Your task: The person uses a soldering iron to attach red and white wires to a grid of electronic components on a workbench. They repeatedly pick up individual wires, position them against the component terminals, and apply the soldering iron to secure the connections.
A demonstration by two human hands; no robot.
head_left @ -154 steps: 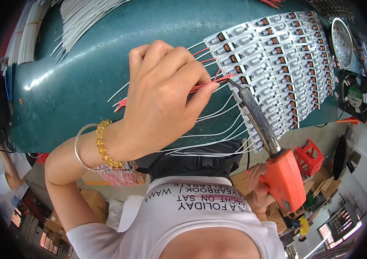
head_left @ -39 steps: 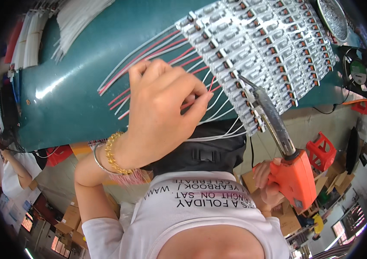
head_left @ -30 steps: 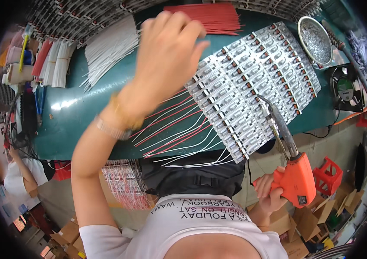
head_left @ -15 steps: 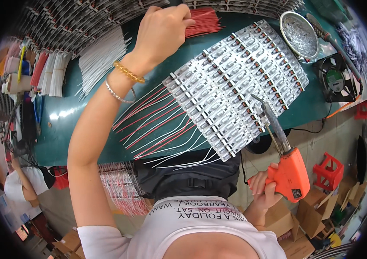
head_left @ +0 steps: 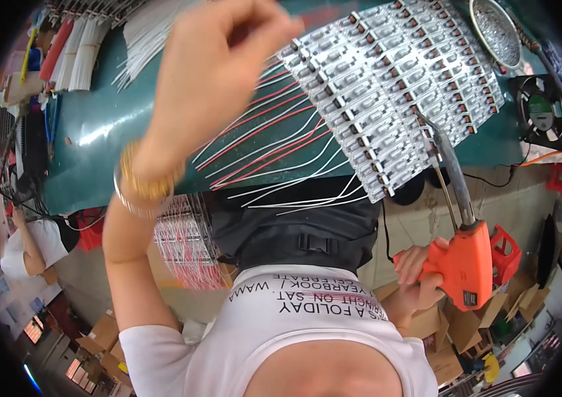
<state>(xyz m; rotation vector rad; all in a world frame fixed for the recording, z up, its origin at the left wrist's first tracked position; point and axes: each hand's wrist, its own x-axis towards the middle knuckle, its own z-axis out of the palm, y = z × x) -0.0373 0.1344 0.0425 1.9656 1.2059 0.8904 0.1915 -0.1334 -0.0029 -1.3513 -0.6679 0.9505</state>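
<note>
Standing across the room, I have just the one head view to go by. The person's right hand (head_left: 420, 274) is wrapped firmly round the handle of an orange soldering gun (head_left: 465, 268), whose tip lies over the panel of small clear modules (head_left: 387, 92); whether it touches, I can't tell. That panel sits on the green worktop (head_left: 115, 165), its near corner jutting past the edge. The left hand (head_left: 205, 79) hangs above the worktop, blurred, fingers curled and thumb toward the forefinger. Just beyond the fingertips is a red smear, and I can't say whether anything is pinched.

By my reading, the work is partway along. At the panel's left edge the upper rows have red wires (head_left: 264, 159) paired with white wires (head_left: 307, 206), while the lowest rows show white alone, so red seems to be what is lacking there. Below the worktop, a wired batch (head_left: 185, 245) trailing red and white leads looks further on.

As for containers, a round metal bowl (head_left: 516, 56) at the panel's upper right holds silvery, glittering bits. On the floor at lower right stand open cardboard boxes (head_left: 486, 317); their contents are too small to make out.
</note>
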